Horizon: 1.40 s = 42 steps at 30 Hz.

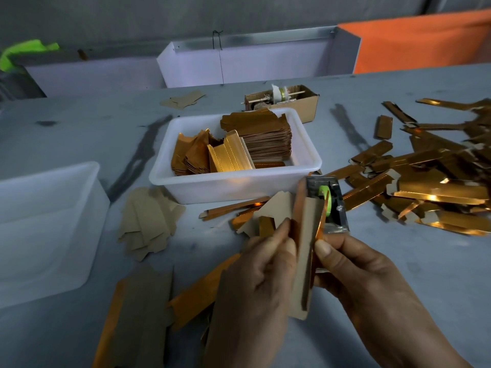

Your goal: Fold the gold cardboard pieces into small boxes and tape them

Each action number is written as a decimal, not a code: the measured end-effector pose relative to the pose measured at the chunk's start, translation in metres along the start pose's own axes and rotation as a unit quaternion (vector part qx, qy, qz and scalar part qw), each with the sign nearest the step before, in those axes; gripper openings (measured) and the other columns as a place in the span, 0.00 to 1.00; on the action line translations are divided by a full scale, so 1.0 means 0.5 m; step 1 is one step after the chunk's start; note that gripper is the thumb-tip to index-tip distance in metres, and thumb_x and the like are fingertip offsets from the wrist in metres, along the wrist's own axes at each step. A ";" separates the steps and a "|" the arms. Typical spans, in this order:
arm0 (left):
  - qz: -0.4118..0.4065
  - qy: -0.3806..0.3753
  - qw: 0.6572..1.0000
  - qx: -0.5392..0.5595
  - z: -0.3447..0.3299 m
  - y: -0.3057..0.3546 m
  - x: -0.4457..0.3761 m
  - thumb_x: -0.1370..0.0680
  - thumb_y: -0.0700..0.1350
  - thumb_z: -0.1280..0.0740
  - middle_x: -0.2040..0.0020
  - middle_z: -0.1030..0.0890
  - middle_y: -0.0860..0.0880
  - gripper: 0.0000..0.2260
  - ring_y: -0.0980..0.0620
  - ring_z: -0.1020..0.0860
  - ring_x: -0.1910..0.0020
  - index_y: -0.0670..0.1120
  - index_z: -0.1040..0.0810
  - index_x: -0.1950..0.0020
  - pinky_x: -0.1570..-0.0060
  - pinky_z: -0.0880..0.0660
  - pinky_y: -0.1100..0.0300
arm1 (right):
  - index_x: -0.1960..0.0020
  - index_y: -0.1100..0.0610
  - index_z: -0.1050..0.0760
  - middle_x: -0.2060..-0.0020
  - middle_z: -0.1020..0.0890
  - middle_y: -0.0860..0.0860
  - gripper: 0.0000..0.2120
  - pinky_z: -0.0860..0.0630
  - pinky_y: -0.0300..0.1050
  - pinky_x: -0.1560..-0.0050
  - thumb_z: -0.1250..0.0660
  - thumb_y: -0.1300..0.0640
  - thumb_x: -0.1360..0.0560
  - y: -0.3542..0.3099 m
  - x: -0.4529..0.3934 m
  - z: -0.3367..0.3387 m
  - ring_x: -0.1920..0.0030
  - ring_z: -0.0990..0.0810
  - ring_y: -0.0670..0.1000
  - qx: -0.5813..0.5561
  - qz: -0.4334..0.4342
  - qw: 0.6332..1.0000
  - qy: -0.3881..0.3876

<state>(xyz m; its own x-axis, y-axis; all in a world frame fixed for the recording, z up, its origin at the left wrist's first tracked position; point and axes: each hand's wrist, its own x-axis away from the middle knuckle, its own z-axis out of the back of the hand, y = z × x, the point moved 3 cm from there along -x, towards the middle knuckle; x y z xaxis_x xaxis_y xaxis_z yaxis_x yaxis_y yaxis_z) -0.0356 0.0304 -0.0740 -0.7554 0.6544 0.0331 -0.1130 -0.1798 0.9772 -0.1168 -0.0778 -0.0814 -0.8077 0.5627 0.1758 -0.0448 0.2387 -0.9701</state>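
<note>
Here we pinch a gold cardboard piece (303, 256) upright between our left hand (255, 285) and right hand (372, 277) above the worktop (79, 134), seemingly half folded, before the tape dispenser (328, 205).

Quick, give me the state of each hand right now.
Left hand: closed, fingers pinching the left edge of the gold cardboard piece.
Right hand: closed, thumb and fingers pinching the same piece's right edge.

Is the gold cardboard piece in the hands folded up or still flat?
Partly folded. The cardboard piece has its sides bent up into a channel, brown inside showing, pinched by the left hand and right hand.
</note>
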 end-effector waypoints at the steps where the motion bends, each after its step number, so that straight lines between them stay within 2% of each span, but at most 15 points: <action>1: -0.006 -0.009 1.000 0.022 -0.003 -0.003 -0.001 0.27 0.61 0.37 0.44 0.20 0.62 0.14 0.62 0.21 0.45 0.70 0.26 0.42 0.47 0.23 0.62 | 0.59 0.54 0.17 0.61 0.16 0.53 0.12 0.22 0.37 0.62 0.35 0.50 0.35 0.002 0.001 0.000 0.60 0.17 0.49 -0.018 -0.007 1.000 -0.015; 3: -0.012 -0.017 0.999 0.036 -0.005 -0.013 0.000 0.30 0.55 0.34 0.43 0.19 0.60 0.20 0.58 0.20 0.45 0.70 0.28 0.39 0.46 0.22 0.53 | 0.58 0.56 0.17 0.60 0.16 0.56 0.12 0.21 0.39 0.61 0.34 0.51 0.34 0.006 0.002 -0.001 0.60 0.17 0.51 -0.047 -0.020 0.998 -0.035; 6: -0.034 -0.007 0.999 0.022 -0.005 -0.017 0.000 0.31 0.54 0.33 0.47 0.18 0.59 0.21 0.57 0.19 0.47 0.72 0.29 0.41 0.48 0.21 0.53 | 0.58 0.58 0.18 0.60 0.17 0.58 0.11 0.20 0.42 0.61 0.33 0.52 0.34 0.011 0.004 0.001 0.60 0.18 0.53 -0.080 -0.027 0.995 -0.048; 14: -0.052 -0.006 0.999 0.000 -0.011 0.001 0.008 0.35 0.62 0.35 0.50 0.17 0.61 0.21 0.58 0.19 0.49 0.74 0.29 0.42 0.48 0.21 0.52 | 0.58 0.63 0.19 0.65 0.19 0.59 0.09 0.22 0.40 0.67 0.34 0.59 0.32 0.019 0.006 0.006 0.66 0.19 0.51 -0.195 -0.049 0.978 -0.062; 16: -0.050 -0.003 0.999 -0.005 -0.012 0.003 0.009 0.33 0.59 0.33 0.49 0.18 0.60 0.22 0.58 0.19 0.48 0.73 0.30 0.41 0.48 0.22 0.52 | 0.57 0.64 0.19 0.63 0.19 0.61 0.10 0.22 0.41 0.67 0.27 0.58 0.32 0.023 0.007 0.006 0.64 0.19 0.53 -0.216 -0.056 0.973 -0.066; 17: -0.049 0.002 0.999 -0.007 -0.013 0.003 0.009 0.32 0.57 0.33 0.50 0.18 0.60 0.21 0.58 0.19 0.48 0.72 0.30 0.41 0.48 0.21 0.52 | 0.57 0.64 0.19 0.62 0.19 0.61 0.14 0.21 0.42 0.66 0.22 0.55 0.36 0.023 0.007 0.007 0.63 0.19 0.53 -0.217 -0.056 0.972 -0.070; 20: -0.049 0.021 0.998 -0.020 -0.015 0.007 0.010 0.32 0.52 0.33 0.52 0.17 0.58 0.20 0.57 0.19 0.50 0.70 0.27 0.42 0.51 0.20 0.51 | 0.59 0.61 0.19 0.61 0.19 0.60 0.25 0.22 0.40 0.66 0.18 0.47 0.49 0.022 0.008 0.009 0.63 0.19 0.52 -0.188 -0.048 0.979 -0.066; 24: -0.055 0.019 0.998 -0.021 -0.017 0.020 0.014 0.30 0.48 0.33 0.53 0.18 0.54 0.23 0.53 0.18 0.54 0.67 0.29 0.39 0.55 0.20 0.49 | 0.58 0.62 0.19 0.61 0.18 0.60 0.27 0.22 0.41 0.65 0.18 0.46 0.48 0.017 0.008 0.016 0.62 0.18 0.53 -0.179 -0.036 0.980 -0.075; 26: -0.057 -0.005 0.998 -0.041 -0.022 0.023 0.015 0.26 0.48 0.34 0.48 0.23 0.59 0.20 0.55 0.20 0.51 0.71 0.29 0.42 0.53 0.20 0.52 | 0.56 0.64 0.20 0.60 0.18 0.62 0.28 0.21 0.42 0.63 0.18 0.48 0.47 0.017 0.008 0.019 0.61 0.18 0.55 -0.187 -0.034 0.979 -0.080; 29: -0.051 -0.002 0.994 -0.093 -0.029 0.020 0.017 0.23 0.44 0.34 0.47 0.31 0.65 0.22 0.60 0.24 0.48 0.75 0.29 0.46 0.50 0.23 0.62 | 0.57 0.64 0.20 0.62 0.19 0.61 0.28 0.21 0.43 0.64 0.18 0.48 0.49 0.021 0.010 0.020 0.62 0.19 0.55 -0.184 -0.038 0.980 -0.068; 31: -0.043 0.002 0.995 -0.089 -0.034 0.022 0.016 0.24 0.41 0.32 0.49 0.30 0.65 0.21 0.61 0.24 0.49 0.72 0.25 0.51 0.52 0.24 0.67 | 0.60 0.62 0.21 0.64 0.20 0.58 0.27 0.21 0.44 0.65 0.17 0.47 0.50 0.021 0.011 0.019 0.64 0.20 0.54 -0.162 -0.040 0.985 -0.047; 33: -0.037 -0.018 0.995 -0.089 -0.038 0.025 0.013 0.25 0.41 0.31 0.49 0.29 0.64 0.19 0.61 0.23 0.48 0.70 0.23 0.53 0.51 0.23 0.67 | 0.63 0.60 0.21 0.67 0.21 0.57 0.20 0.21 0.42 0.65 0.19 0.49 0.46 0.018 0.013 0.019 0.65 0.20 0.53 -0.129 -0.042 0.990 -0.029; 37: -0.066 -0.051 0.989 -0.121 -0.038 0.031 0.013 0.24 0.42 0.32 0.46 0.27 0.64 0.19 0.62 0.25 0.47 0.69 0.27 0.48 0.49 0.24 0.68 | 0.67 0.56 0.22 0.68 0.21 0.57 0.09 0.20 0.46 0.62 0.26 0.53 0.42 0.006 0.014 0.024 0.64 0.20 0.56 -0.044 -0.039 0.998 0.000; 40: -0.046 -0.078 0.991 -0.095 -0.035 0.027 0.012 0.24 0.41 0.33 0.44 0.24 0.60 0.18 0.58 0.24 0.45 0.65 0.25 0.43 0.48 0.22 0.62 | 0.68 0.56 0.23 0.66 0.21 0.62 0.09 0.22 0.55 0.56 0.27 0.53 0.44 -0.003 0.016 0.025 0.62 0.20 0.59 -0.010 -0.046 0.999 0.003; 42: -0.019 -0.106 0.992 -0.066 -0.034 0.024 0.012 0.23 0.40 0.34 0.43 0.23 0.57 0.19 0.56 0.23 0.43 0.64 0.25 0.41 0.46 0.22 0.60 | 0.68 0.57 0.23 0.64 0.21 0.63 0.12 0.23 0.54 0.58 0.23 0.53 0.44 -0.006 0.016 0.028 0.61 0.21 0.60 0.007 -0.046 0.999 0.001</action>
<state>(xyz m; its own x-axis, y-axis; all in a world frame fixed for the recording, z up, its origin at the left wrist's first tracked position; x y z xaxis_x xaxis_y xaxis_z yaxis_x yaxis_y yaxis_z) -0.0525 0.0199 -0.0656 -0.5972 0.8003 0.0540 -0.2332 -0.2376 0.9429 -0.1315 -0.0850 -0.0794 -0.7988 0.5408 0.2637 -0.1266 0.2774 -0.9524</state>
